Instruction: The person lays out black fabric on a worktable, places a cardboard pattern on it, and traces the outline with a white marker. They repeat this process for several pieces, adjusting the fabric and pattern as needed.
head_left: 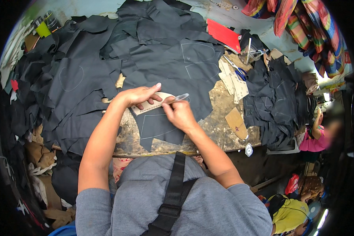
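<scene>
In the frame's centre, the left hand (137,95) rests, fingers apart, on the pale template (148,106), over the black sheet (161,124); the right hand (180,114) holds a pen (182,97). Probably best: press the template flat, and keep the pen close along its edge.

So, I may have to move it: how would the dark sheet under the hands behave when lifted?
The dark sheet would probably flop: the similar pieces piled on the right sag in folds. Its thin-looking edge suggests it's fairly light for its size.
</scene>
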`<state>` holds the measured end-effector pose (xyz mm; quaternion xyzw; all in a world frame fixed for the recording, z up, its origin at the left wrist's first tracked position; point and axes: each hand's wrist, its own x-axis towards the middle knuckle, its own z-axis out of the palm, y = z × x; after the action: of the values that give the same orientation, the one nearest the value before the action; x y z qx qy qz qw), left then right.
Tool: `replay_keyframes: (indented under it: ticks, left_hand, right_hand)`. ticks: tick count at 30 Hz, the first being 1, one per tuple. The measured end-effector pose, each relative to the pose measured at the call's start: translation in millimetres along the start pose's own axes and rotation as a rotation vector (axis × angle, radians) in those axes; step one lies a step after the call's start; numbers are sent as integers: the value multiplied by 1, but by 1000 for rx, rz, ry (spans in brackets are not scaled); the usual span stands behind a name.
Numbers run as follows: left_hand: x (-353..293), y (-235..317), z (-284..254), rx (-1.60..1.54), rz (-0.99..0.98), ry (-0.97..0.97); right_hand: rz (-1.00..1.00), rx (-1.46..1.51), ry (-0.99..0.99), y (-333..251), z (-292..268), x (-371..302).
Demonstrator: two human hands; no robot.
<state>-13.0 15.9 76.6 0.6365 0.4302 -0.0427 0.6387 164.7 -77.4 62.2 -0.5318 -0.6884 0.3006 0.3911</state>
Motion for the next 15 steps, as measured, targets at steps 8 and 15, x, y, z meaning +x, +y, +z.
replay_keyframes:
  ticks: [8,15]
  left_hand:
    - [-2,-1,20,268,211,305]
    - [-24,-45,18,538,-22,1068]
  right_hand:
    - [138,101,254,14,-31,-19]
    - [165,527,354,41,-15,-1]
